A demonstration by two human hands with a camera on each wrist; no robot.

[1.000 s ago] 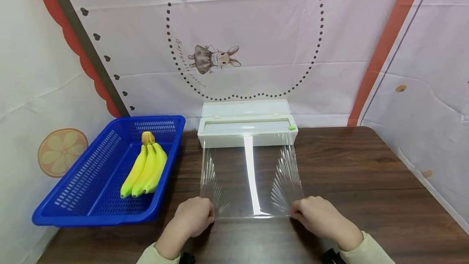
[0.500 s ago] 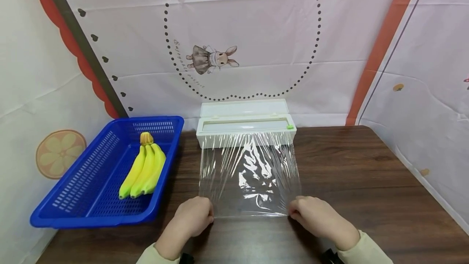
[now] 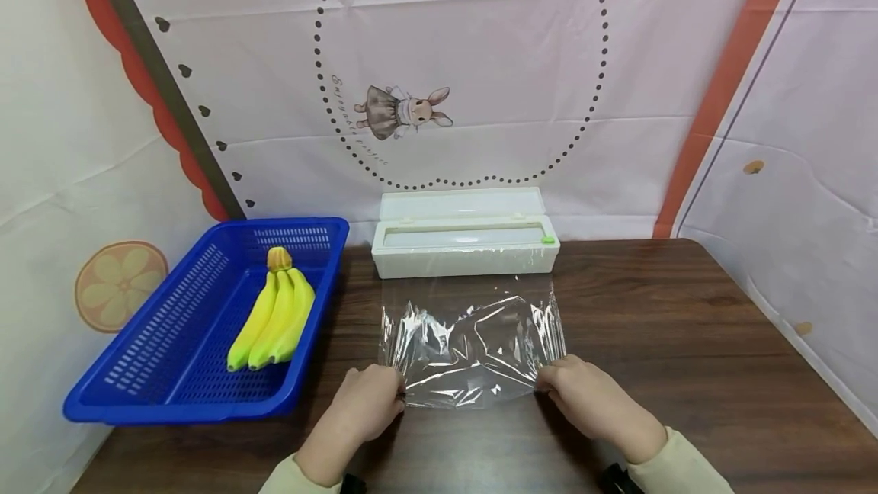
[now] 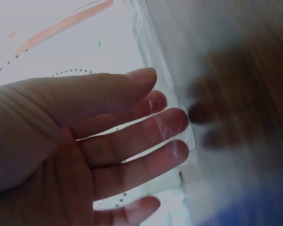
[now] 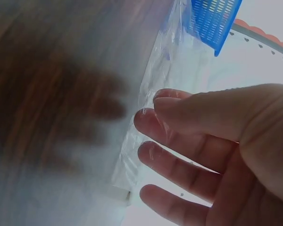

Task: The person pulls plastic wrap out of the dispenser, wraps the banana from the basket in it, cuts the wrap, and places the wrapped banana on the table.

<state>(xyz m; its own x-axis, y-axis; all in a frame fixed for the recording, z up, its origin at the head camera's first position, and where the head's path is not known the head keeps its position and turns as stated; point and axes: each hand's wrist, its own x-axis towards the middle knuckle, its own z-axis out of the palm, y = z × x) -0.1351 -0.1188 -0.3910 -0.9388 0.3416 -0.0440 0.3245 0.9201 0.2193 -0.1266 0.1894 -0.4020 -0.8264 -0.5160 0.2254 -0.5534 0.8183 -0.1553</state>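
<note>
Film [image 3: 456,360], one clear sheet, wrinkled and slack, over the table [image 3: 658,334] in front of the white box [image 3: 463,262], lid raised; whether joined to it, cannot tell; left hand [image 3: 368,400], pinching the left near corner; right hand [image 3: 583,396], pinching the right; step in hand, by judgement: handling the drawn-out sheet; next move likely calls for even tension, corners apart, lest it cling; bananas [image 3: 274,319] in the blue basket [image 3: 185,413], at left, untouched.

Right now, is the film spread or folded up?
Spread, though creased: in the head view, the film spans between the left hand and the right hand, with bright wrinkles across it.
</note>
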